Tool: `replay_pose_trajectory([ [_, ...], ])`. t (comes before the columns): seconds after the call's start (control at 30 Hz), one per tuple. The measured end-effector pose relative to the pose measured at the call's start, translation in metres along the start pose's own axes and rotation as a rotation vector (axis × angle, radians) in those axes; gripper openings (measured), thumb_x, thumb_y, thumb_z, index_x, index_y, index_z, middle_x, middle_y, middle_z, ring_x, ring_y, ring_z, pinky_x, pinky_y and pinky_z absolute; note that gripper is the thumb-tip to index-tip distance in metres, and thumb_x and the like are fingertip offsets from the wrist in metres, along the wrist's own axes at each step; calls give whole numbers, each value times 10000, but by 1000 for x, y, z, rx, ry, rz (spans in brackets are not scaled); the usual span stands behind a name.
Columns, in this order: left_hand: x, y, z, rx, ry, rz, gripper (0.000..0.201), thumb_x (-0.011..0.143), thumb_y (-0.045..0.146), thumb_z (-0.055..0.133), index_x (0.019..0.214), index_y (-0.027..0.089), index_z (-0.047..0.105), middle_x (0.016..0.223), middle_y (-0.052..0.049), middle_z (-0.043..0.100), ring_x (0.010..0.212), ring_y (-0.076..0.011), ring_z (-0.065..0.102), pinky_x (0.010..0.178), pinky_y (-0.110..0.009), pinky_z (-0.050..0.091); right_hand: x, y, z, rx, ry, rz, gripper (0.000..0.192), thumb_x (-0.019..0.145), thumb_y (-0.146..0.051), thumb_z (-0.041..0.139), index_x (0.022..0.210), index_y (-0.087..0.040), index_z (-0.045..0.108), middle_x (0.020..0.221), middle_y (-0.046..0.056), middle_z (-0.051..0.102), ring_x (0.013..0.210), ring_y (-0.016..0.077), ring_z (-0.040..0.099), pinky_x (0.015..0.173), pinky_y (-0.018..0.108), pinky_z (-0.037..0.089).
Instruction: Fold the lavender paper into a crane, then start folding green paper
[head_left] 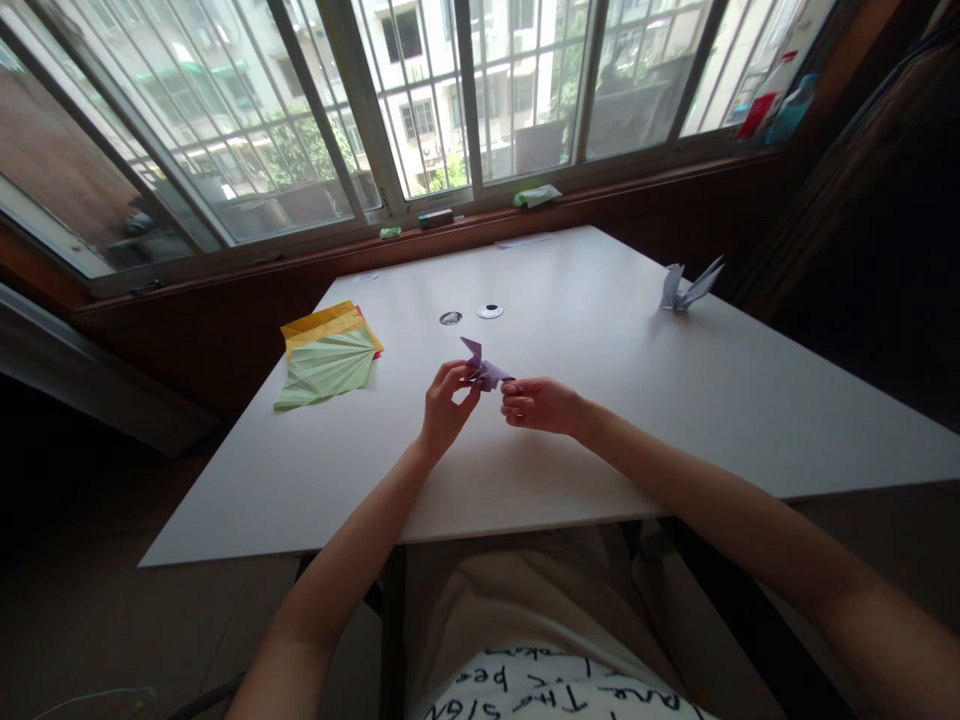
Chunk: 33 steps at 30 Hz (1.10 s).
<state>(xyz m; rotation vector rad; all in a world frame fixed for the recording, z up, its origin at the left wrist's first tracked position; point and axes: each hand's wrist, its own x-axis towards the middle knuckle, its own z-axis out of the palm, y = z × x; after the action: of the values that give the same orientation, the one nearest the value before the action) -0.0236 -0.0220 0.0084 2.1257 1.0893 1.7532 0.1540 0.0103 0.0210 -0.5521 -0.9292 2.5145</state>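
A small purple folded paper piece (484,368) is held just above the white table (600,420), near its middle. My left hand (446,405) pinches its left side, with one pointed flap sticking up above the fingers. My right hand (538,404) grips its right end with the fingertips. Both forearms reach in from the bottom of the view.
A stack of pleated green, yellow and red paper sheets (328,356) lies at the table's left. A finished pale paper crane (686,287) stands at the far right. Two small round objects (489,311) lie beyond my hands. Windows and a sill with small items run behind.
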Motion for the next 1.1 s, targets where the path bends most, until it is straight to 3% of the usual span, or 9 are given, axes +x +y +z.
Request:
replay_pose_trajectory([
  [0.2,1,-1,-1,-58,49,-157,111,750,199,588,856,171,570,919,-35,540,843,-122,570,673,-240,553,-1,-4,2,-61,111,-144,158,793,-277,461,674,-176,484,481,-51,372,545,89,447,558,209,367],
  [0.57,6,-9,-1,-206,149,-410,215,715,298,631,848,157,539,808,-26,597,763,-133,607,675,-271,534,2,-2,1,-370,356,-372,199,693,-372,612,821,-221,591,650,-40,550,690,99,540,628,220,401],
  [0.7,6,-7,-1,-237,158,-456,230,697,305,651,834,156,543,800,-27,607,753,-136,608,667,-270,526,4,3,5,-580,468,-458,257,640,-336,685,833,-189,602,781,-1,607,723,103,547,632,224,401],
  [0.83,5,-7,-1,-252,159,-478,237,687,308,661,824,155,545,796,-28,610,753,-140,608,659,-269,521,9,9,4,-749,511,-527,234,640,-330,682,773,-167,580,754,15,608,672,115,547,605,251,414],
  [1.0,5,-7,0,-263,140,-484,242,685,306,666,839,158,551,811,-24,609,773,-141,609,691,-280,521,10,12,3,-875,574,-656,240,641,-334,677,770,-195,529,829,19,595,814,159,572,708,299,452],
  [1.1,3,-7,2,-278,90,-488,266,676,307,676,861,159,555,828,-31,618,776,-151,619,691,-289,524,7,14,8,-947,615,-734,274,626,-348,692,767,-205,506,822,21,583,804,174,578,713,325,469],
])
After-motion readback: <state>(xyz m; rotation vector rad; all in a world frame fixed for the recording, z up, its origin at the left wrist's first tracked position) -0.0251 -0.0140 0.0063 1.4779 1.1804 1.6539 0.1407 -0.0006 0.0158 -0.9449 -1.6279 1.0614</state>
